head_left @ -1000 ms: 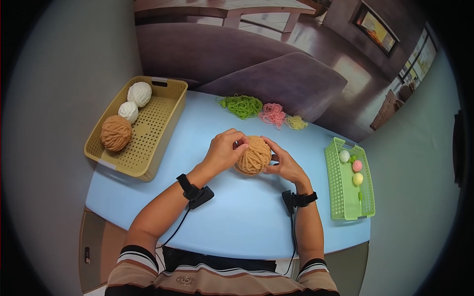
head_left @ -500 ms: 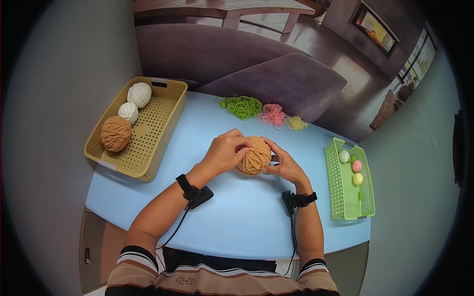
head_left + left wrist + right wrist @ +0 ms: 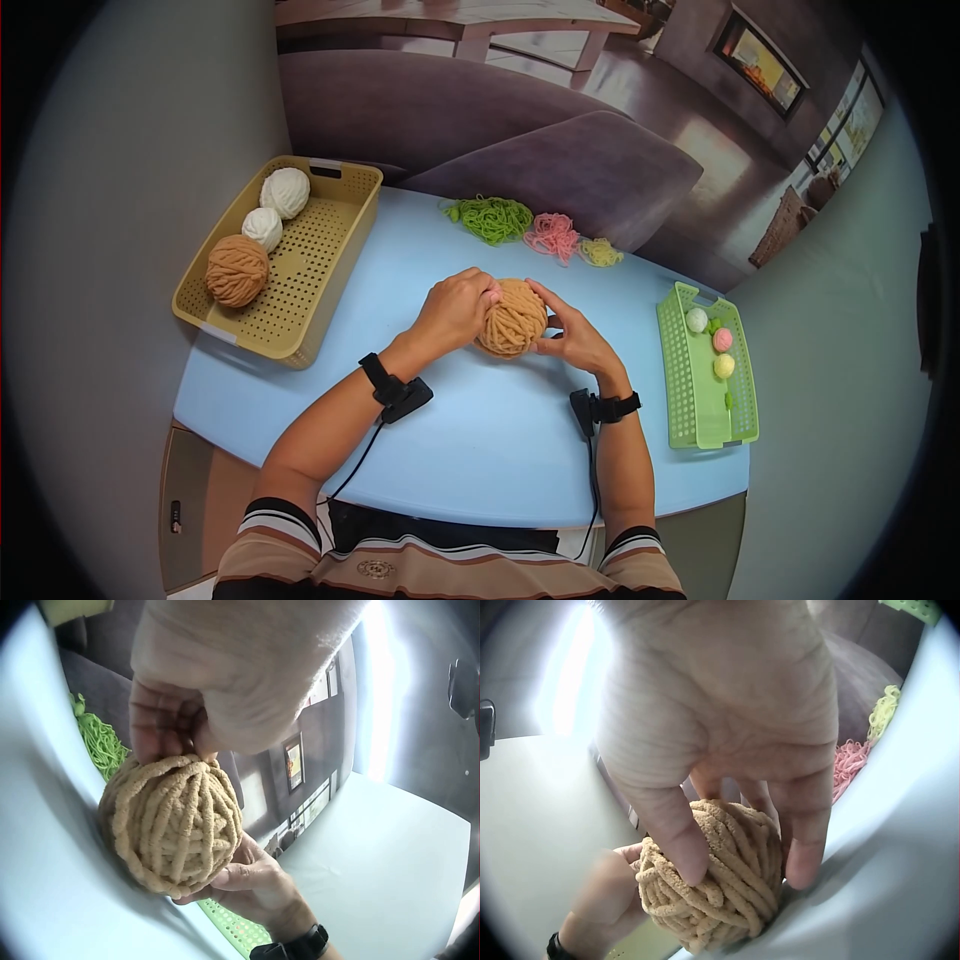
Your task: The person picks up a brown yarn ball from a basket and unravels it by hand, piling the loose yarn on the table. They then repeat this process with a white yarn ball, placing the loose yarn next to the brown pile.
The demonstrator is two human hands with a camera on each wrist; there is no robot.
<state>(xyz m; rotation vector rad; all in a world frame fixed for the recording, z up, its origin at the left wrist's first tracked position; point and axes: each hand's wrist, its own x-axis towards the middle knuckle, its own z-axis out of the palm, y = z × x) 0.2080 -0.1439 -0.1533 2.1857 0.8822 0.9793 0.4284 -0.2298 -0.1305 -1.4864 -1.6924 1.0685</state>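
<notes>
A tan ball of chunky yarn (image 3: 513, 322) is held between both hands over the middle of the blue table. My left hand (image 3: 455, 308) pinches yarn at the ball's upper left with thumb and bent fingers. In the left wrist view, those fingertips press against strands near the end of the ball (image 3: 176, 825). From the other side my right hand (image 3: 582, 335) grips the ball. Its thumb lies across the strands and its fingers wrap the far side, as the right wrist view shows around the ball (image 3: 712, 877).
A tan basket (image 3: 335, 250) at left holds two white yarn balls (image 3: 285, 193) and a brown one (image 3: 238, 271). Loose green (image 3: 490, 219), pink (image 3: 552, 237) and pale yellow yarn (image 3: 601, 252) lies along the back. A green basket (image 3: 682, 390) with small balls stands at right.
My left fingers have closed in lower on the ball's upper left side, with the hand turned slightly. The right hand keeps its grip and the ball stays nearly in place.
</notes>
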